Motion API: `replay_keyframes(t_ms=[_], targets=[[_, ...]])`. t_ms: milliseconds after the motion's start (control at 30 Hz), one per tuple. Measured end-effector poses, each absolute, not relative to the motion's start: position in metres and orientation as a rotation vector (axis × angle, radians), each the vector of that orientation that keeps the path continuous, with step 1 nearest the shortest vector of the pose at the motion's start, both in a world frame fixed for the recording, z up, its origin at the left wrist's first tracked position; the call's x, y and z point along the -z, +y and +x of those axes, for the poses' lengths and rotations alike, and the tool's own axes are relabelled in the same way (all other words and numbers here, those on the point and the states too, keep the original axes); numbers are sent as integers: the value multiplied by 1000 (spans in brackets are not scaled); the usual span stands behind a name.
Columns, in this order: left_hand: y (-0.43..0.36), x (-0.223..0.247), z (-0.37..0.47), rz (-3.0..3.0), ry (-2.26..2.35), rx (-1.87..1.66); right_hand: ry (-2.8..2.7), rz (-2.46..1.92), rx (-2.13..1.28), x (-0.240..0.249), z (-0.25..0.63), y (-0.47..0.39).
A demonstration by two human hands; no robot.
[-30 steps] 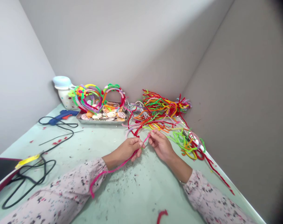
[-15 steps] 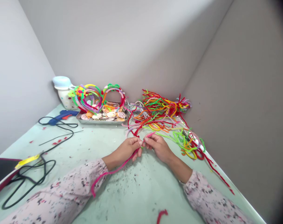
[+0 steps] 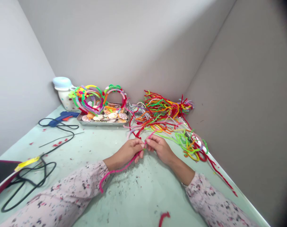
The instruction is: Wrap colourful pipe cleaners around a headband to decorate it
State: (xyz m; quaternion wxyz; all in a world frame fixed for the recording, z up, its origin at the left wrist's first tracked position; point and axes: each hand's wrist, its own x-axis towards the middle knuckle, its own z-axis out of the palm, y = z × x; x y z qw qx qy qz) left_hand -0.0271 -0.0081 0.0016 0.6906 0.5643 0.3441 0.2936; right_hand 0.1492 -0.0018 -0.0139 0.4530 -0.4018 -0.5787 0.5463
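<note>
A pink pipe cleaner (image 3: 124,168) runs between both hands near the middle of the table. My left hand (image 3: 128,152) pinches it, and its long tail hangs back across the left wrist to the sleeve. My right hand (image 3: 159,148) is closed on the same pipe cleaner close to the left fingertips, with a short pink end sticking up above the fingers. A small bit of green shows between the fingertips; what it belongs to is hard to make out.
A metal tray (image 3: 103,123) holds shells and colourful headbands (image 3: 115,88). Left are a blue glue gun (image 3: 60,118), its black cord (image 3: 47,164) and a lidded white cup (image 3: 66,97). Many pipe cleaners (image 3: 162,107) lie behind and right. A red piece (image 3: 163,217) lies in front.
The pink tail has drawn up towards my hands, its end moving up and right. The short end above my right fingers now points more steeply upward.
</note>
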Motion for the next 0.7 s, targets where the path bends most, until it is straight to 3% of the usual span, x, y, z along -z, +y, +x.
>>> replay_keyframes(t_ms=[700], targets=[[-10,-6,-28,1299,770,-653,-1391,-979,-1332,18,150,0]])
